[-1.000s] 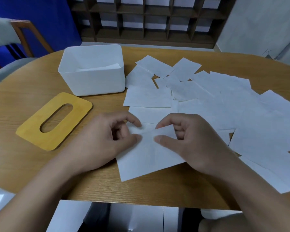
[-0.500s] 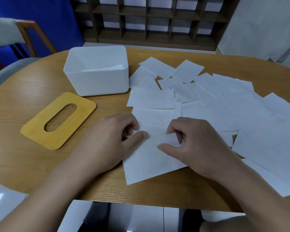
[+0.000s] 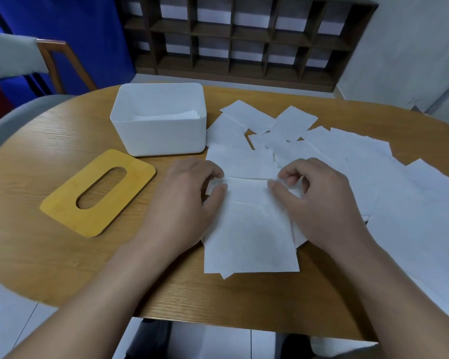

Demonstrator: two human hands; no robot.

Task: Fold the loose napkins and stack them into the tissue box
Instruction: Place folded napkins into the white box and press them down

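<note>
**Folding the napkin: aligning the far edge**

Since the earlier frame, both my hands have moved up the napkin (image 3: 249, 229) to its far edge, and the sheet now lies squarer to me on the table (image 3: 62, 255).

1. Table: the loose napkins (image 3: 373, 182) spread across the right half, overlapping one another. I judge most of the task is still ahead.
2. Box (image 3: 161, 136): it stands open at the far left of the spread, with a low stack of folded napkins inside. Its yellow lid (image 3: 62, 211) lies flat on the table just in front of it, off the box.
3. Napkin: it lies before me near the table edge, with a second sheet showing under its near corner.
4. Left hand (image 3: 184, 200): thumb and fingers pinch the far left corner of the napkin.
5. Right hand (image 3: 319, 200): thumb and curled fingers pinch the far right corner.

Procedure, as I judge it: I should lift both corners together, bring the far edge level onto the near edge, match the corners, then press the crease flat. I must take one sheet only; thin paper clings and tears under an uneven pull.
</note>
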